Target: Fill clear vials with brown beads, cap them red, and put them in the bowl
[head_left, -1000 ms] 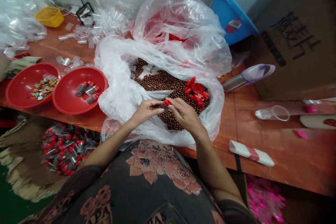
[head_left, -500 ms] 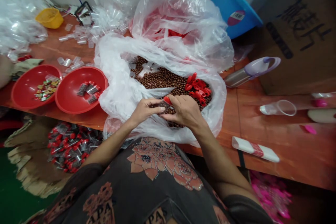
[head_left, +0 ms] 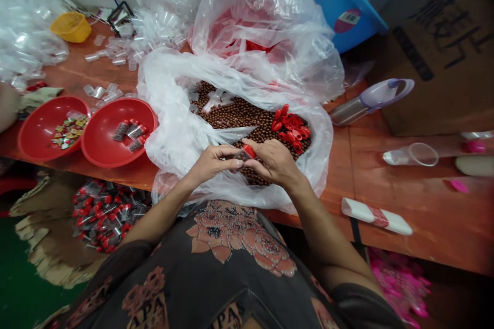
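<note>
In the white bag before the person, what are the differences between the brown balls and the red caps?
Shape: the brown balls are round; the red caps are elongated, some showing an opening.
Size: each ball is smaller than a cap.
Spread: the balls cover a wide area, while the caps lie heaped at the right side.
Shared: both lie loose inside the white bag.

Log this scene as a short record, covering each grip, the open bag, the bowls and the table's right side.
Left grip: on the clear end of a small container
Right grip: at its red cap
Open bag: brown balls, loose red caps
Left bowl: multicoloured small pieces
Right bowl: red-capped containers
Table's right side: lidded bottle, clear cup
</note>
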Tool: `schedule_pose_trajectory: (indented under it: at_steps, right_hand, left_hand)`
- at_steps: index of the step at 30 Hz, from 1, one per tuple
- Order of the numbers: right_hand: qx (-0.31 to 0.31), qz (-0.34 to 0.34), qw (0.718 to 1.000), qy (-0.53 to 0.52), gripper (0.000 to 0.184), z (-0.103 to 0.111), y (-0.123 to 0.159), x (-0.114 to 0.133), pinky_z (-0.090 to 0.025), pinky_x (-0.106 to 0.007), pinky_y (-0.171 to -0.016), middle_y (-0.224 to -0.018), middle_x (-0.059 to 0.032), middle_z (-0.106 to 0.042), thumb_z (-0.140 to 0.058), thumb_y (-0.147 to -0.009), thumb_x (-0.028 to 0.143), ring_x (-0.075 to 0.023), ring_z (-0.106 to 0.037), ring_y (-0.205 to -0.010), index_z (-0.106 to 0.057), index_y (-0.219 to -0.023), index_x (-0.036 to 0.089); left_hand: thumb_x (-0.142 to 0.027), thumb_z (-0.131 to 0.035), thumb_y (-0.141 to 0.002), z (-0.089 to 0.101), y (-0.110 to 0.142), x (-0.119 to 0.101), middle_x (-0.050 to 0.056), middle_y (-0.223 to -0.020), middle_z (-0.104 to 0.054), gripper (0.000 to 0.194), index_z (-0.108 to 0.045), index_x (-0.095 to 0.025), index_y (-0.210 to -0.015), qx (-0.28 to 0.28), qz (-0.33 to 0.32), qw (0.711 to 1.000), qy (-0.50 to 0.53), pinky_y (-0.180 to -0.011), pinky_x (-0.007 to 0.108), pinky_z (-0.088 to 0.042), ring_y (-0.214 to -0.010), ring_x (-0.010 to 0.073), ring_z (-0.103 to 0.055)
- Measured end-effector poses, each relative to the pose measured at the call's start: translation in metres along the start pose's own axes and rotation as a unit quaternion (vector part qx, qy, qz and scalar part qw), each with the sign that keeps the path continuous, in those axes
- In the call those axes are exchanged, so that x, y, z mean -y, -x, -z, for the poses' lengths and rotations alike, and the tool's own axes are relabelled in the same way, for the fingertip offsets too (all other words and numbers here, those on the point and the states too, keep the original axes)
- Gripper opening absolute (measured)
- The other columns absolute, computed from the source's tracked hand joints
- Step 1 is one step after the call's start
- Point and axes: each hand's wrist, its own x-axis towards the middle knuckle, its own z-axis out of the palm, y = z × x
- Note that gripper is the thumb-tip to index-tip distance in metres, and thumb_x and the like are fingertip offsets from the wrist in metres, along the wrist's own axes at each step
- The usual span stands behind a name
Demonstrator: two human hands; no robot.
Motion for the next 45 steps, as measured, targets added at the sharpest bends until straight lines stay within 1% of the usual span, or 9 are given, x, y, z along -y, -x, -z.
schedule_pose_trajectory:
  at_steps: [7,12,14,20,23,26,29,38,45]
  right_hand:
    - [0.011,0.042,0.999,-0.002,0.047,0.003,0.002,-0.002,-0.041,-0.033,-0.068,-0.076,-0.0044,-0.069,-0.049,-0.1,0.044,-0.0181,-0.054,-0.069,-0.059,-0.132,0.011]
    - [0.04,-0.052,0.984,-0.163,0.059,-0.007,0.001,0.002,-0.048,-0.036,-0.075,-0.088,-0.0067,-0.069,-0.046,-0.097,0.057,-0.0206,-0.06,-0.081,-0.054,-0.14,0.017]
    - [0.006,-0.156,0.947,-0.282,0.056,-0.011,0.002,0.005,-0.051,-0.035,-0.074,-0.096,-0.0053,-0.067,-0.045,-0.097,0.058,-0.0187,-0.061,-0.081,-0.051,-0.141,0.023]
    - [-0.17,-0.41,0.734,-0.513,0.028,-0.025,-0.001,0.011,-0.045,-0.024,-0.05,-0.074,0.0047,-0.063,-0.071,-0.083,0.045,-0.0103,-0.055,-0.054,-0.061,-0.101,0.026]
    - [-0.196,-0.403,0.785,-0.428,0.026,-0.028,-0.004,0.015,-0.053,-0.03,-0.062,-0.086,0.0005,-0.07,-0.067,-0.087,0.044,-0.0149,-0.064,-0.07,-0.065,-0.106,0.026]
    - [-0.095,-0.29,0.908,-0.286,0.046,-0.028,-0.004,0.021,-0.053,-0.045,-0.091,-0.114,-0.0066,-0.071,-0.061,-0.09,0.051,-0.0246,-0.065,-0.103,-0.061,-0.129,0.027]
    - [-0.006,-0.204,0.966,-0.161,0.083,-0.031,0.001,0.026,-0.047,-0.054,-0.1,-0.133,-0.0149,-0.062,-0.069,-0.081,0.058,-0.0332,-0.057,-0.119,-0.039,-0.15,0.021]
    - [-0.019,-0.136,0.989,-0.05,0.067,-0.038,0.005,0.035,-0.045,-0.047,-0.094,-0.124,-0.0189,-0.064,-0.061,-0.088,0.047,-0.0311,-0.058,-0.111,-0.04,-0.141,0.011]
    - [-0.041,-0.107,0.992,0.041,0.062,-0.033,-0.005,0.038,-0.043,-0.044,-0.09,-0.117,-0.0195,-0.065,-0.058,-0.086,0.056,-0.0321,-0.057,-0.105,-0.052,-0.127,0.009]
  left_hand:
    - [-0.034,-0.076,-0.078,0.007,0.0,0.002,0.004,-0.083,-0.068,0.025,-0.08,-0.019,-0.098,0.06,0.003,0.998,-0.026,-0.068,0.022,-0.051,-0.073,0.0111,-0.061]
    - [-0.036,-0.077,-0.077,0.011,0.0,0.001,0.004,-0.084,-0.072,0.03,-0.079,-0.019,-0.102,0.035,0.061,0.996,0.047,-0.064,0.022,-0.052,-0.068,0.0098,-0.061]
    - [-0.037,-0.077,-0.077,0.011,-0.001,0.001,0.005,-0.088,-0.073,0.034,-0.078,-0.018,-0.106,0.008,0.074,0.995,0.071,-0.064,0.022,-0.053,-0.068,0.0101,-0.062]
    - [-0.033,-0.077,-0.075,0.006,-0.006,0.013,0.007,-0.094,-0.075,0.036,-0.077,-0.016,-0.106,-0.016,0.103,0.984,0.148,-0.07,0.025,-0.055,-0.075,0.0126,-0.066]
    - [-0.028,-0.078,-0.071,0.001,-0.01,0.022,0.006,-0.092,-0.075,0.035,-0.078,-0.016,-0.104,-0.025,0.115,0.98,0.163,-0.075,0.027,-0.054,-0.076,0.0123,-0.066]
    - [-0.025,-0.079,-0.069,-0.003,-0.011,0.027,0.004,-0.086,-0.075,0.032,-0.079,-0.016,-0.1,-0.029,0.119,0.98,0.159,-0.075,0.026,-0.052,-0.072,0.0108,-0.064]
    - [-0.026,-0.078,-0.07,-0.004,-0.01,0.028,0.004,-0.089,-0.075,0.033,-0.079,-0.017,-0.101,-0.042,0.098,0.984,0.144,-0.077,0.027,-0.051,-0.077,0.0127,-0.065]
    - [-0.066,-0.051,-0.089,-0.028,-0.02,0.044,0.007,-0.085,-0.07,0.056,-0.069,-0.015,-0.1,-0.107,0.052,0.974,0.193,-0.07,0.028,-0.051,-0.075,0.0152,-0.062]
    - [-0.06,-0.046,-0.093,-0.041,-0.024,0.047,-0.003,-0.065,-0.053,0.045,-0.057,-0.02,-0.109,-0.177,0.048,0.968,0.171,-0.05,0.025,-0.042,-0.051,0.0114,-0.051]
